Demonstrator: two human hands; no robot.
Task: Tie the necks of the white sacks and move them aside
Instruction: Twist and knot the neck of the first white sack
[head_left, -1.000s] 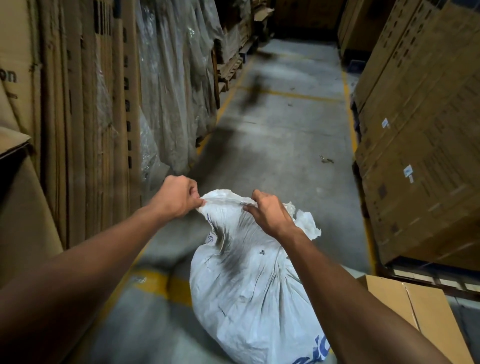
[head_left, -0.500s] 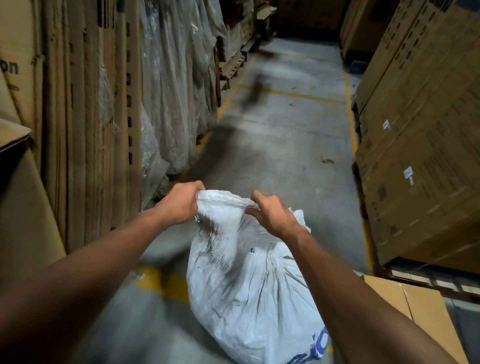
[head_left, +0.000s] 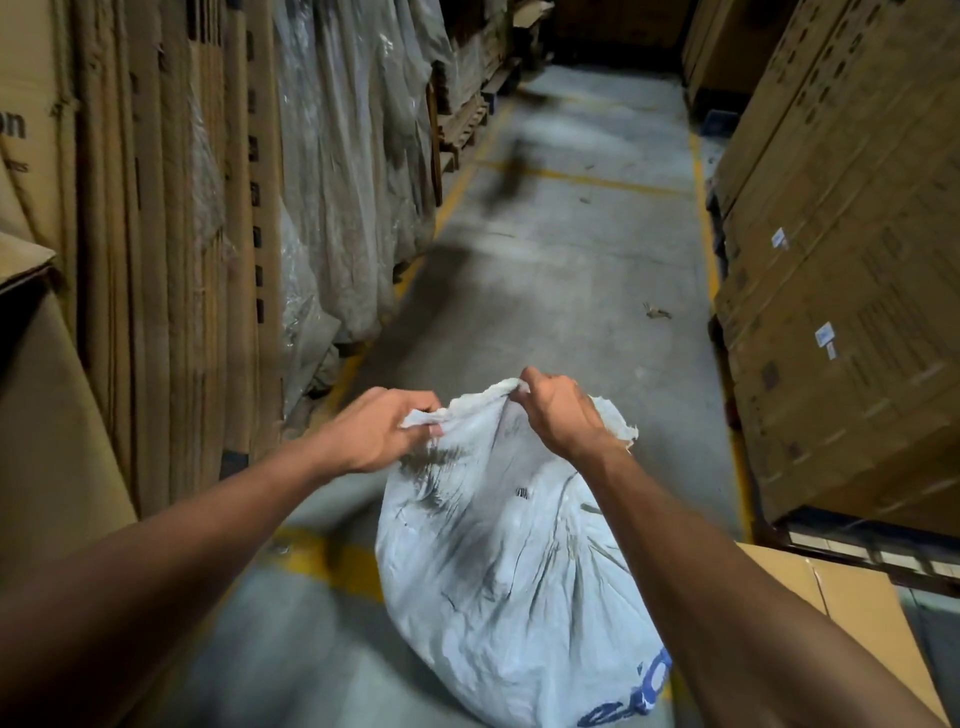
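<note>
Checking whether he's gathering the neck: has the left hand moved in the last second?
Yes. The left hand has slid right along the sack mouth, away from the cardboard stack, toward the right hand.

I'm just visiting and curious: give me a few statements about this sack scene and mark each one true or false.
1. Both hands grip the top edge of the white sack. True: the left hand and the right hand each pinch the cloth.
2. The sack's neck is already tied with a cord. False: no cord or knot shows.
3. The sack stands on the concrete floor. True.
4. The sack carries red lettering. False: its lettering is blue.
5. Cardboard boxes are stacked to the right. True.
</note>
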